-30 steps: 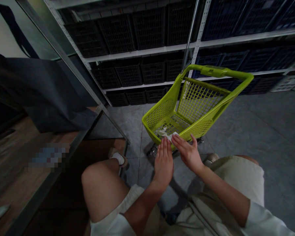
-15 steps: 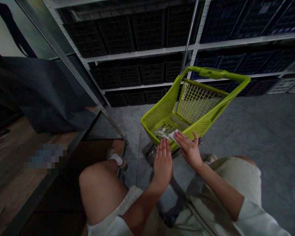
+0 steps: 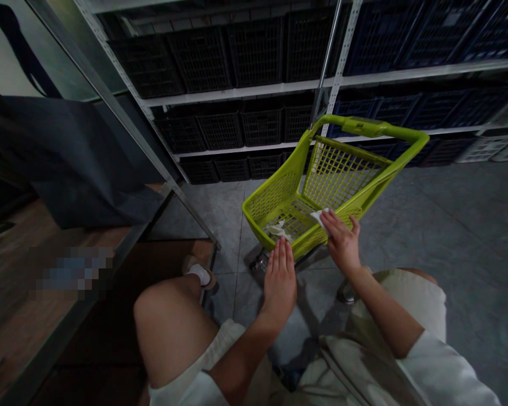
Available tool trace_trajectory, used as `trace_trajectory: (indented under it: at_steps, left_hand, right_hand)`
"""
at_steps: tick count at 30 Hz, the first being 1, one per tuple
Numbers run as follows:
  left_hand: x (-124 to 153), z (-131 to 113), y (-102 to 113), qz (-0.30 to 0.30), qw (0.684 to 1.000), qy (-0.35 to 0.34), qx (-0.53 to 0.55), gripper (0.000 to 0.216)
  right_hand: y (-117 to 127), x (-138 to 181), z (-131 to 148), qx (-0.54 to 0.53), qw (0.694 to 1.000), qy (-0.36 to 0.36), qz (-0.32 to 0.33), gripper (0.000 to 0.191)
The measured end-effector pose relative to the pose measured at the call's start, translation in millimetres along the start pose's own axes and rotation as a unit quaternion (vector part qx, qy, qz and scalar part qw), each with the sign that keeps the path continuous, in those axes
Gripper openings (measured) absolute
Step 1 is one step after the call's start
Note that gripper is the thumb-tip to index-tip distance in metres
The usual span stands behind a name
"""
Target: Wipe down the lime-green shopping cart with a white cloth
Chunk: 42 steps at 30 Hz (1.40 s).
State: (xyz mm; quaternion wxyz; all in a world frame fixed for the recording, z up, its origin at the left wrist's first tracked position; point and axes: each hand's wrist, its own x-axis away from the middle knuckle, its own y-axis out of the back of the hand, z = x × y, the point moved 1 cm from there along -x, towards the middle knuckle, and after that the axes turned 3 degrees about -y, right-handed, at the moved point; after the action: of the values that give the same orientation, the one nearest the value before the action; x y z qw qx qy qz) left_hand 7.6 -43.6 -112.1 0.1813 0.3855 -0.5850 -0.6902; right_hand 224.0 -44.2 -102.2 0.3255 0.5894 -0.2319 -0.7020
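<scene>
Down at floor level, a bare knee [image 3: 169, 321] and pale cloth shorts fill the near view, with a white sock and shoe [image 3: 201, 272] planted on the matte grey tiled floor [image 3: 449, 225]. The left hand [image 3: 280, 279] is held flat, palm down, fingers straight and pressed together, its tips just at the near rim of the lime-green plastic lattice shopping cart [image 3: 275, 197]; it holds nothing. The right hand [image 3: 342, 241] lies on the cart's right-hand rim, fingers stretched out and slightly apart, thumb splayed, pressing a small white soft wipe [image 3: 320, 216] flat against the top edge of the plastic. The wipe looks thin and limp, one corner poking past the fingertips. A second crumpled white scrap [image 3: 277, 229] lies on the cart's mesh floor, in the near corner. The cart's smooth rounded handle [image 3: 364, 125] arches over the far end. To the left, a dark fabric bag [image 3: 68, 158] sits on a brown wooden shelf board [image 3: 25, 293]. Beyond, grey metal racking carries black gridded plastic crates [image 3: 258, 56] and dark blue crates [image 3: 427, 34].
</scene>
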Motion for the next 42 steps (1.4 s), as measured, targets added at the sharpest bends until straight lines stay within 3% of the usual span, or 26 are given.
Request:
trace_trajectory:
  at_steps: [3,5,7,10,13,15,18,21,23,25,27,30,32,35,39,42]
  left_hand:
    - [0,-1,-1,-0.004,1.0,-0.002,-0.007,0.069]
    - [1,-1,1,-0.004,1.0,-0.001,-0.013,0.068]
    - [1,-1,4,-0.003,1.0,-0.002,-0.014,0.068]
    - [1,0,6,0.001,1.0,0.002,-0.006,0.07]
    - [1,0,6,0.006,1.0,0.004,0.002,0.072]
    - [1,-1,4,0.007,1.0,0.0,0.007,0.073]
    - [0,-1,2,0.004,1.0,-0.001,0.011,0.073]
    - [-2,-1,2,0.001,1.0,0.004,0.01,0.071]
    - [-2,0,3,0.003,1.0,0.004,0.005,0.071]
    - [-2,0,4,0.006,1.0,0.002,0.002,0.071]
    - [-1,1,6,0.008,1.0,0.0,0.003,0.073]
    - [0,0,6,0.012,1.0,0.001,0.003,0.075]
    - [0,0,4,0.014,1.0,0.005,0.001,0.075]
    - [-1,-1,1,0.014,1.0,0.008,0.002,0.074]
    - [-2,0,1,0.005,1.0,0.006,-0.007,0.068]
    - [-1,1,4,0.005,1.0,0.004,-0.005,0.068]
  right_hand:
    - [-6,15,55,-0.042,0.996,0.071,0.046,0.064]
    - [-6,20,76,-0.06,0.99,0.109,0.06,0.062]
    - [-2,17,72,-0.061,0.985,0.143,0.076,0.061]
    - [8,3,29,-0.038,0.974,0.193,0.11,0.061]
    - [14,-11,-22,0.024,0.993,0.102,0.058,0.064]
    - [14,-15,-33,0.059,0.998,0.009,0.012,0.066]
    - [8,-6,-4,0.049,0.998,-0.032,0.019,0.068]
    - [1,9,51,-0.007,0.997,0.04,0.063,0.069]
    - [1,16,72,-0.033,0.991,0.098,0.087,0.069]
    - [4,15,68,-0.038,0.985,0.136,0.101,0.068]
    - [9,7,41,-0.025,0.984,0.143,0.102,0.067]
    - [15,-7,-5,0.03,0.995,0.079,0.062,0.066]
    - [16,-11,-15,0.061,0.997,0.014,0.035,0.069]
    - [10,-3,16,0.04,0.998,-0.016,0.045,0.073]
    - [3,16,75,-0.027,0.993,0.08,0.087,0.067]
    - [5,16,66,-0.028,0.987,0.124,0.1,0.063]
